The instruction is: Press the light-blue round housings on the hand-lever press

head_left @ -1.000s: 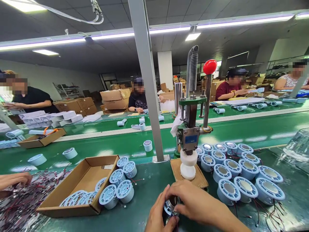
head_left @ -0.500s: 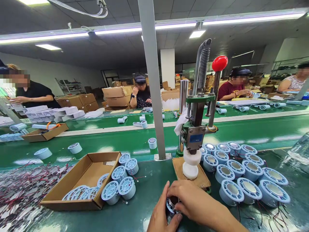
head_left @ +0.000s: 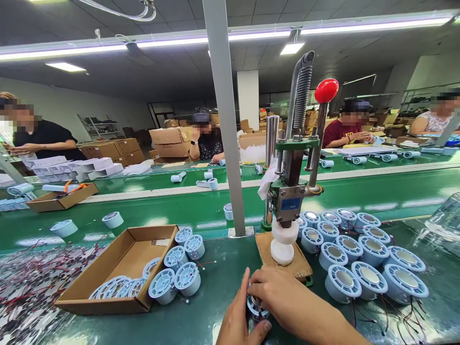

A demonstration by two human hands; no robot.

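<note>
Low in front of me, a light blue round plastic housing (head_left: 253,311) with a shiny metal centre is partly covered by my hands. My left hand (head_left: 237,314) cups its left side, thumb at the near edge. The curled fingers of my right hand (head_left: 278,291) press on its top; the fingertips are hidden. Just beyond stands a hand press (head_left: 290,201) with a red ball handle (head_left: 326,90) and two white round blocks, the lower one (head_left: 282,252) on a brown board (head_left: 264,244). To the right are several blue housings with metal discs (head_left: 344,279).
At left, a cardboard box (head_left: 108,306) holds light blue rings (head_left: 118,287). Several open housings (head_left: 187,278) stand beside it, near a heap of wired parts (head_left: 32,287). A grey post (head_left: 224,120) rises behind. Co-workers sit across the green belt (head_left: 187,208).
My right fingers have shifted slightly over the housing, covering its dark centre more. The view has moved a little. A housing on the belt has moved right, partly behind the post.
</note>
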